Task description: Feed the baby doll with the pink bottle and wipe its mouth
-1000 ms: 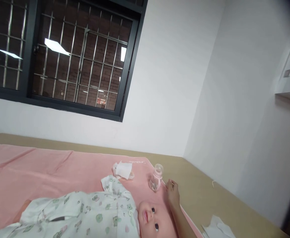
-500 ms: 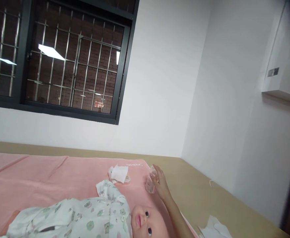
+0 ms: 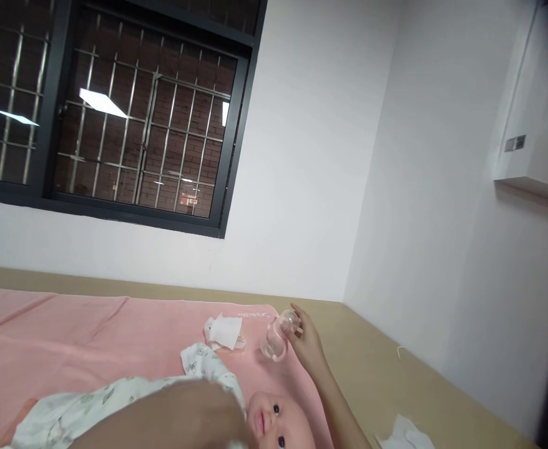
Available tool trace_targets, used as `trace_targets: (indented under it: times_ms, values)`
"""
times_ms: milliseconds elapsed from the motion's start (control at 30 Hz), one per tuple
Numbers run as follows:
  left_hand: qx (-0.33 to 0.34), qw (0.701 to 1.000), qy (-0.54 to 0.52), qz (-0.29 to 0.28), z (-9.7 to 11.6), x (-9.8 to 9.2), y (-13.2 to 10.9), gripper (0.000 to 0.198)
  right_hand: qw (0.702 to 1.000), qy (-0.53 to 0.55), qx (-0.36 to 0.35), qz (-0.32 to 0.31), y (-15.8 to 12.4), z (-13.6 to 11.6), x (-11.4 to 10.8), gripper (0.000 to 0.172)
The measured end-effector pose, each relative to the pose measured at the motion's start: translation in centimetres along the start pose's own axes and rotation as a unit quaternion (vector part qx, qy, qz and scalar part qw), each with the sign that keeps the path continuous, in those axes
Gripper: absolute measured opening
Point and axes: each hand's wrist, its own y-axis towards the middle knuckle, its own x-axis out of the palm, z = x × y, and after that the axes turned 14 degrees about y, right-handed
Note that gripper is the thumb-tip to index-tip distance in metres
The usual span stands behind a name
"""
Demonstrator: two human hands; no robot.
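A baby doll (image 3: 274, 421) in a white printed romper (image 3: 128, 399) lies on a pink blanket (image 3: 91, 337). My right hand (image 3: 308, 344) reaches past the doll's head and grips a small clear baby bottle (image 3: 278, 335), tilted and lifted off the blanket. My left hand (image 3: 180, 416) comes in blurred from the lower left, over the doll's chest; its fingers cannot be made out. A crumpled white wipe (image 3: 225, 330) lies on the blanket just left of the bottle.
The blanket lies on a tan surface (image 3: 381, 374) that runs into the corner of two white walls. White tissues (image 3: 405, 433) lie at the lower right. A barred window (image 3: 115, 112) is above.
My right hand closed on the bottle and lifted it, tipping it to the left. My left hand has come into view over the doll's chest.
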Motion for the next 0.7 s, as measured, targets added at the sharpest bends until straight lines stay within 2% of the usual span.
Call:
trace_targets:
  times_ms: [100,133,233,333,500,700]
  values:
    - [0.001,0.999,0.034,-0.028,-0.1,-3.1,1.5,0.033,0.997,0.073,0.001,-0.028,-1.4,-3.8,1.8,0.057]
    - [-0.02,0.998,0.056,-0.008,-0.2,-3.5,2.0,0.035,0.994,0.099,0.004,-0.047,-2.0,-5.1,2.4,0.054]
    - [-0.053,0.993,0.1,0.024,-0.9,-3.7,2.8,0.042,0.982,0.152,0.018,-0.115,-4.2,-8.7,4.0,0.052]
    - [-0.071,0.991,0.109,0.004,-1.4,-3.1,2.6,0.049,0.972,0.179,0.027,-0.148,-6.1,-11.2,5.1,0.05]
    - [-0.101,0.987,0.119,-0.025,-1.2,-2.0,2.5,0.065,0.956,0.225,0.035,-0.182,-7.9,-12.7,6.1,0.05]
    - [-0.076,0.99,0.121,-0.006,-0.7,-1.5,3.2,0.063,0.949,0.233,0.052,-0.208,-8.9,-13.4,6.5,0.051]
